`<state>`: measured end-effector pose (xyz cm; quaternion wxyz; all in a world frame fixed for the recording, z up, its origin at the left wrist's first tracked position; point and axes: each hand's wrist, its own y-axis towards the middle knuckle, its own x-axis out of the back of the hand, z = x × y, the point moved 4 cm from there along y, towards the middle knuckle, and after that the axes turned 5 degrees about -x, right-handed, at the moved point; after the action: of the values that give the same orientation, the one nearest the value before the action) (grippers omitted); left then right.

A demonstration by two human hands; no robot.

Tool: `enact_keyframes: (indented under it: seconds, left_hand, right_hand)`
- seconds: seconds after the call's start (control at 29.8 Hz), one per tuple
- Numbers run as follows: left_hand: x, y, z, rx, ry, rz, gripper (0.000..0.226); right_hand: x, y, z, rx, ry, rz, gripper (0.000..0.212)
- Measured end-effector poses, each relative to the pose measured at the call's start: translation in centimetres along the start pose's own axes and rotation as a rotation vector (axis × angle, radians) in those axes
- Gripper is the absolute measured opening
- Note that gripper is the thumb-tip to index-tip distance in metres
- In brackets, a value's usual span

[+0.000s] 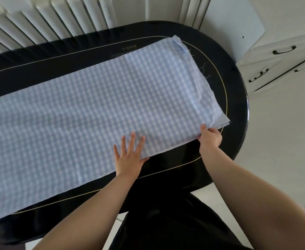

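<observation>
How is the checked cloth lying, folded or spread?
Folded: the checked cloth shows stacked layers at the corner the right hand pinches.

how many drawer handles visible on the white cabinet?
3: upper handle, lower-left handle, lower-right handle, all on the white cabinet at right. More may sit out of frame.

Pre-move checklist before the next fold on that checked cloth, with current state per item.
1. Hold-down: left hand lies flat, fingers spread, on the checked cloth at its near edge: ok.
2. Grip: right hand pinches the cloth's near right corner: ok.
3. All layers caught in that pinch: cannot tell.
4. Layer edges flush at that corner: not ok, lower layers stick out.
5. Right end fully on the black table: ok.
6. Left end of the cloth: cannot tell, it runs out of frame.
</observation>
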<state>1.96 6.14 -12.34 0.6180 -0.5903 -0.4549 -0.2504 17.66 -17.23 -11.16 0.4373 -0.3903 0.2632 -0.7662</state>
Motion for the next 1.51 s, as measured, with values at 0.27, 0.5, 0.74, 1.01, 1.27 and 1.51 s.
enact_keyframes:
  seconds: [0.27,0.5,0.74,1.01,1.27,1.51]
  left_hand:
    - [0.5,-0.6,-0.5,-0.221,-0.385,-0.199,0.034]
    - [3.0,1.8,-2.5,-0.071,-0.496,-0.323,0.014]
    - [5.2,6.6,-4.4,0.095,-0.439,-0.324,0.009]
    - [9.5,15.1,-6.8,0.2,-0.337,-0.25,0.025]
    - [10.5,19.5,-8.4,0.327,-0.179,0.159,0.067]
    - [10.1,19.7,-9.6,0.361,-0.058,0.187,0.068]
  right_hand:
    - [0.2,0.6,-0.6,0.096,-0.128,-0.039,0.022]
    - [0.7,2.3,0.5,-0.023,-0.139,0.104,0.024]
    - [1.3,4.6,8.3,0.424,-0.376,-0.196,0.048]
    - [-12.3,5.2,22.5,0.724,-0.789,0.35,0.031]
    - [-21.6,5.1,28.6,0.918,-0.964,0.515,0.038]
    - [-24.9,4.5,29.4,1.063,-1.419,0.454,0.055]
